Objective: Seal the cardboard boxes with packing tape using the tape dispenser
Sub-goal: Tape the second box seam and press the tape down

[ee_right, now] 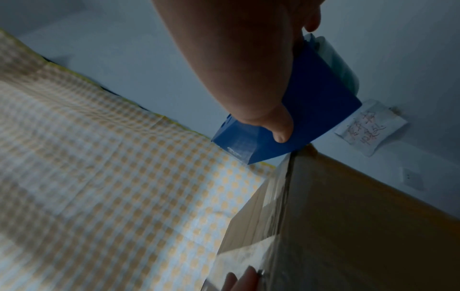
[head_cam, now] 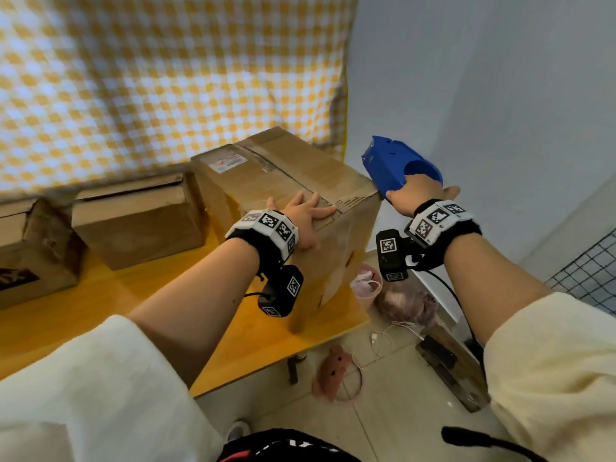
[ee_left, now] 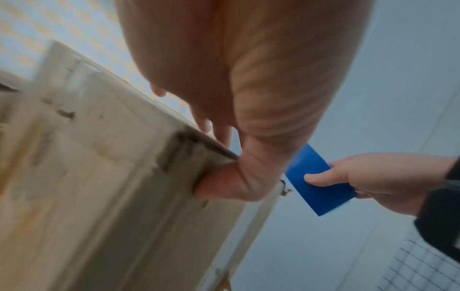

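A tall cardboard box (head_cam: 283, 175) stands at the right end of the yellow table (head_cam: 100, 295). My left hand (head_cam: 305, 213) lies flat on its top near the front edge with the fingers spread. In the left wrist view the thumb (ee_left: 219, 185) presses against the box's side (ee_left: 99, 187). My right hand (head_cam: 418, 195) grips the blue tape dispenser (head_cam: 396, 165), whose lower end touches the box's right top corner. In the right wrist view the dispenser (ee_right: 306, 118) meets the box edge, and glossy clear tape (ee_right: 268, 206) runs down the box (ee_right: 361, 226).
Two smaller cardboard boxes (head_cam: 140, 218) (head_cam: 30, 251) sit to the left on the table. A yellow checked curtain (head_cam: 150, 78) hangs behind. Right of the table, the floor holds a pink bin (head_cam: 366, 285), a pink plush toy (head_cam: 333, 368) and cables. A wire grid (head_cam: 586, 271) stands far right.
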